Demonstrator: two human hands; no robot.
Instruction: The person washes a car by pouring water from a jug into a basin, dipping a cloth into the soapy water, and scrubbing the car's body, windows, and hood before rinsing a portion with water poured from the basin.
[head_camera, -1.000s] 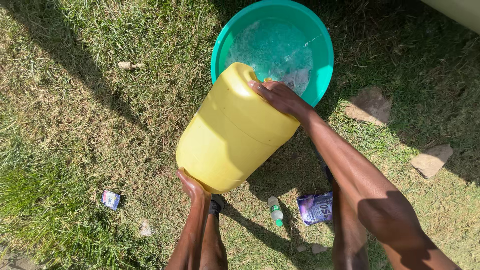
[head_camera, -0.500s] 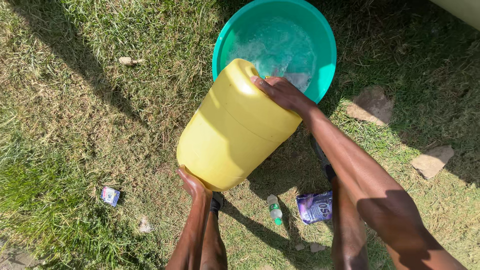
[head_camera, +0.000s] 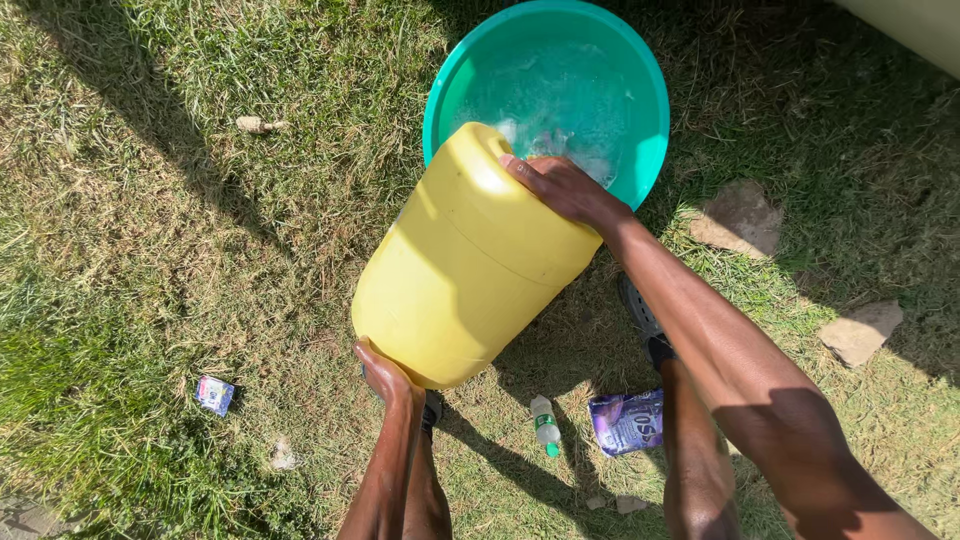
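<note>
A large yellow jerrycan (head_camera: 470, 260) is tipped forward over a teal plastic basin (head_camera: 640, 90) on the grass. Water runs from its top end into the basin, where the water (head_camera: 560, 100) is frothy. My right hand (head_camera: 560, 188) grips the can's upper end near the spout. My left hand (head_camera: 382, 372) cups the can's bottom edge from below and holds it up.
On the grass near my feet lie a small green-capped bottle (head_camera: 545, 425), a purple sachet (head_camera: 628, 422) and a small blue packet (head_camera: 215, 394). Flat stones (head_camera: 738, 217) (head_camera: 860, 332) lie right of the basin. A pale object's edge (head_camera: 915, 25) shows top right.
The view has shifted slightly, so can and basin sit a little lower in the frame. The can stays tipped and water keeps running into the basin.
</note>
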